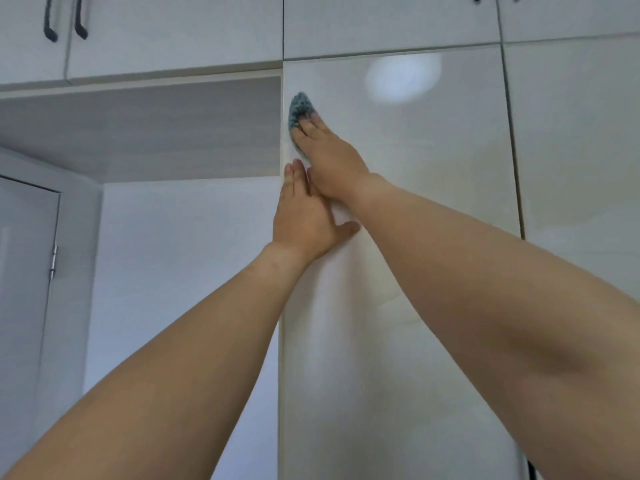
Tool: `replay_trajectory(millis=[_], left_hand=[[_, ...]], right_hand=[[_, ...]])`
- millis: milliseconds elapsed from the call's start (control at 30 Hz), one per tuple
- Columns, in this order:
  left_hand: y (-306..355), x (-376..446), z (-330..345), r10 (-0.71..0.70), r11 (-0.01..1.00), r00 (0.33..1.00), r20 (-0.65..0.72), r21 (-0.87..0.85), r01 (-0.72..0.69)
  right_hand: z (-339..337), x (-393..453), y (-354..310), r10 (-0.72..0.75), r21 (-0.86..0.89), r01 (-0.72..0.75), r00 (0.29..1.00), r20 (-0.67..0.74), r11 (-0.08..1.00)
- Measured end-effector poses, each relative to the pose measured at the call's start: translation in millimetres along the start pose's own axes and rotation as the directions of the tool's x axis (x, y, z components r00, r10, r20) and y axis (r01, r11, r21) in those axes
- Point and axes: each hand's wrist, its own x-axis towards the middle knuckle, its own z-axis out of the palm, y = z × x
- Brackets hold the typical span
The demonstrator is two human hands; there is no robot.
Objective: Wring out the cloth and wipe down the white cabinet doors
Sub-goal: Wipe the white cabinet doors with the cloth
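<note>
Forearms: both bare, nearest the camera, rising from the lower corners of the frame and meeting near centre.
Left hand (304, 216): flat on the tall door, fingers straight and close together pointing up, thumb spread out to the right; holds nothing. Fingertips sit right at the door's left edge, just below the right hand.
Right hand (332, 157): palm down, fingers straight, pressing the cloth against the door; reaches up and left, wrist crossing above the left thumb.
Cloth (299, 107): blue-grey, fuzzy, bunched under the right fingers; most of it sticks out past the fingertips, upper centre of frame, touching the door close to its left edge. A bit more shows along the hand's left side.
Tall door (398, 150): white, glossy, centre of frame, w/ a round bright glare spot (403, 77) near its top.
Next door (575, 133): same white finish, right side of frame, thin dark gap between the two.
Upper cabinets (173, 32): white, across the top of frame; two black handles (65, 19) upper left, bits of others top right.
Open recess (138, 129): left of the tall door, grey underside above it.
Room door (24, 271): far left, metal hinge (53, 258) on its right edge.
Wall (180, 271): plain white, below the recess.
</note>
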Motion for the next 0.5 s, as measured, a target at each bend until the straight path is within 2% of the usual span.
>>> replay_trajectory(millis=[100, 200, 333, 500], left_hand=[[0, -4, -3, -0.02, 1.0, 0.998, 0.06, 0.015, 0.02], [1, -3, -3, -0.038, 0.999, 0.997, 0.072, 0.019, 0.037], [5, -4, -4, -0.06, 0.998, 0.993, 0.103, 0.02, 0.058], [5, -6, -5, -0.047, 0.999, 0.994, 0.103, -0.016, 0.049]], right_hand=[[-7, -27, 36, -0.023, -0.048, 0.02, 0.997, -0.071, 0.999], [-19, -64, 91, 0.133, -0.075, -0.156, 0.959, -0.25, 0.985], [-41, -108, 158, 0.444, -0.052, -0.491, 0.823, -0.354, 0.87], [-46, -92, 142, 0.651, 0.014, -0.698, 0.661, -0.373, 0.716]])
